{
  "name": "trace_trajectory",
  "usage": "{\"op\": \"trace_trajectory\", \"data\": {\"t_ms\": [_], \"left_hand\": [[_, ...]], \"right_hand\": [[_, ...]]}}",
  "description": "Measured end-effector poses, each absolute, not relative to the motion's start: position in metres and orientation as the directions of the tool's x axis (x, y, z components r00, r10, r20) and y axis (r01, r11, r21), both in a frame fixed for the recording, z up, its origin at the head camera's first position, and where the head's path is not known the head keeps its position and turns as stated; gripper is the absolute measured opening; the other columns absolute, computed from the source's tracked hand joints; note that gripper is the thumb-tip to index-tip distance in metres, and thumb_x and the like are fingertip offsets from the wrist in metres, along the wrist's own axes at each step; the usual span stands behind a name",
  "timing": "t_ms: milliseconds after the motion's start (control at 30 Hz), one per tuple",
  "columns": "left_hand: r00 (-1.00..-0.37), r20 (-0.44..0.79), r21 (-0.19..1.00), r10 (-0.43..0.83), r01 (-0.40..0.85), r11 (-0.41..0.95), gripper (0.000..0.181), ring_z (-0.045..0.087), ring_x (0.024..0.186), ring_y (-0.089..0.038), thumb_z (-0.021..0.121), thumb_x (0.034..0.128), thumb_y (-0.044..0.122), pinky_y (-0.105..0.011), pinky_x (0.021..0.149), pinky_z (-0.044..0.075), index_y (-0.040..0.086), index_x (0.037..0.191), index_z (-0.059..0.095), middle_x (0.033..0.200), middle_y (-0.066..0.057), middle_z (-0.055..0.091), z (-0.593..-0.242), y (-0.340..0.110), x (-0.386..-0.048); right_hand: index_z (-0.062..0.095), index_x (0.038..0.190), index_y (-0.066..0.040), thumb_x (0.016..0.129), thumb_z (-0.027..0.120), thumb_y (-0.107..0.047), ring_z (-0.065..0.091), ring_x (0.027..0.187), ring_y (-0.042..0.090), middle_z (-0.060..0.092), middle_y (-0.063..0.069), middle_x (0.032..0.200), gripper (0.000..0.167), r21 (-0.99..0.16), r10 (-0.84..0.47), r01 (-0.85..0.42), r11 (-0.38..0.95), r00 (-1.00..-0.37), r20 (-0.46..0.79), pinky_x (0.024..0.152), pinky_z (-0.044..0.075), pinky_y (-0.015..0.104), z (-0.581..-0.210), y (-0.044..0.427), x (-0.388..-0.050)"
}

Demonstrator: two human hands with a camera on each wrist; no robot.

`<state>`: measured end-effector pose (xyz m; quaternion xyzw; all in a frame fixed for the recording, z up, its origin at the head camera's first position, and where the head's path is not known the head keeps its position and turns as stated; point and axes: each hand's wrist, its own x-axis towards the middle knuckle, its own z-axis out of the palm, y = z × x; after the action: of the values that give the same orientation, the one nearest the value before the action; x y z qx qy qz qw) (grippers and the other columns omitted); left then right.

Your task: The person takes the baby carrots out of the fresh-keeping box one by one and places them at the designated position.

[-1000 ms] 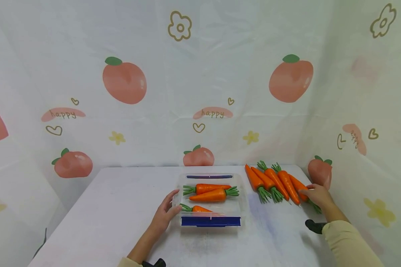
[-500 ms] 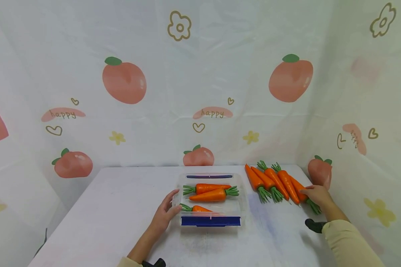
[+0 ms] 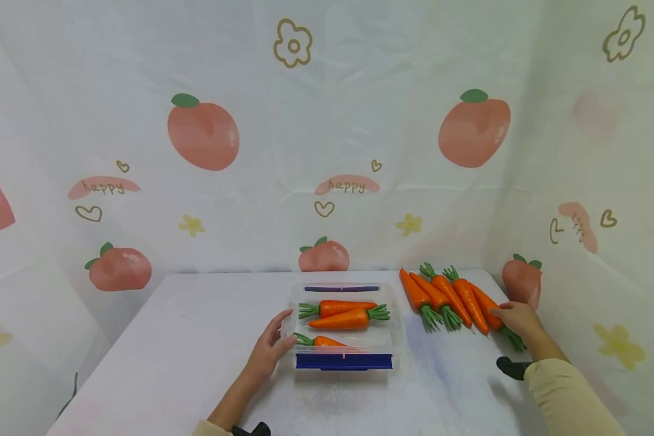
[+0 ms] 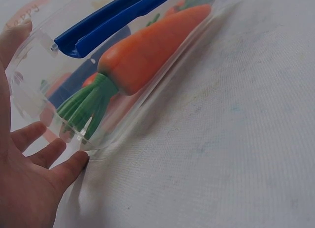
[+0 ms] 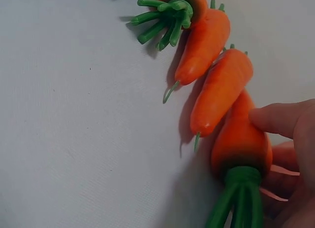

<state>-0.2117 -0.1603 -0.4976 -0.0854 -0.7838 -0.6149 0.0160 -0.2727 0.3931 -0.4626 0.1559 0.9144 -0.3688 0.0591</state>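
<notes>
A clear plastic box (image 3: pixel 395 333) with blue clips stands in mid-table in the head view, holding three orange carrots; one is the front carrot (image 4: pixel 147 50). My left hand (image 3: pixel 267 348) is at the box's left end, fingers spread and fingertips against its wall. On the right, my right hand (image 3: pixel 520 321) holds the rightmost carrot (image 5: pixel 241 144) of a loose group. The right wrist view has the thumb on top of that carrot and the other fingers along its far side, partly hidden. Its green stalks point toward me, and it lies against the neighbouring carrot (image 5: pixel 221 92).
Several more carrots (image 3: pixel 414 290) lie side by side at the back right of the white table (image 3: pixel 207 339). A printed cloth wall (image 3: pixel 251 230) rises behind the table, and another runs along the right side, near my right arm.
My right hand has shifted very slightly around the rightmost carrot, whose stalks have moved a touch. The left hand and the box have stayed in place.
</notes>
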Motion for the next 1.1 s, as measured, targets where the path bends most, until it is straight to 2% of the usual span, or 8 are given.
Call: {"op": "trace_trajectory", "data": {"t_ms": [467, 767, 1000, 1100], "left_hand": [[-0.984, 0.138, 0.960, 0.113, 0.161, 0.229, 0.060, 0.032, 0.136, -0.047, 0.063, 0.0941, 0.027, -0.062, 0.102, 0.034, 0.022, 0.148, 0.039, 0.158, -0.013, 0.026, -0.499, -0.161, -0.213], [-0.984, 0.142, 0.959, 0.111, 0.164, 0.230, 0.059, 0.032, 0.136, -0.047, 0.062, 0.0945, 0.026, -0.062, 0.102, 0.034, 0.021, 0.149, 0.039, 0.157, -0.013, 0.026, -0.498, -0.160, -0.212], [-0.984, 0.142, 0.960, 0.110, 0.164, 0.226, 0.059, 0.033, 0.135, -0.047, 0.062, 0.0940, 0.026, -0.062, 0.101, 0.036, 0.022, 0.148, 0.039, 0.157, -0.014, 0.026, -0.497, -0.159, -0.211], [-0.984, 0.139, 0.960, 0.109, 0.161, 0.229, 0.059, 0.032, 0.136, -0.047, 0.062, 0.0943, 0.027, -0.062, 0.102, 0.035, 0.023, 0.148, 0.039, 0.158, -0.014, 0.025, -0.497, -0.160, -0.211]], "right_hand": [[0.049, 0.117, 0.018, 0.091, 0.063, -0.030, 0.049, 0.093, 0.038, 0.056, 0.027, 0.099, 0.057, -0.696, 0.274, 0.367, 0.617, -0.929, -0.247, 0.083, 0.049, 0.046, -0.463, 0.389, -0.274], [0.041, 0.126, 0.018, 0.092, 0.062, -0.037, 0.044, 0.102, 0.043, 0.048, 0.033, 0.114, 0.068, -0.728, 0.275, 0.381, 0.570, -0.923, -0.268, 0.091, 0.045, 0.053, -0.460, 0.390, -0.272], [0.042, 0.130, 0.015, 0.094, 0.057, -0.039, 0.045, 0.102, 0.042, 0.044, 0.034, 0.121, 0.066, -0.738, 0.318, 0.355, 0.574, -0.927, -0.198, 0.086, 0.050, 0.048, -0.458, 0.391, -0.272], [0.040, 0.134, 0.012, 0.096, 0.055, -0.040, 0.043, 0.108, 0.044, 0.040, 0.034, 0.129, 0.066, -0.750, 0.354, 0.355, 0.558, -0.919, -0.172, 0.091, 0.049, 0.051, -0.454, 0.385, -0.272]]}}
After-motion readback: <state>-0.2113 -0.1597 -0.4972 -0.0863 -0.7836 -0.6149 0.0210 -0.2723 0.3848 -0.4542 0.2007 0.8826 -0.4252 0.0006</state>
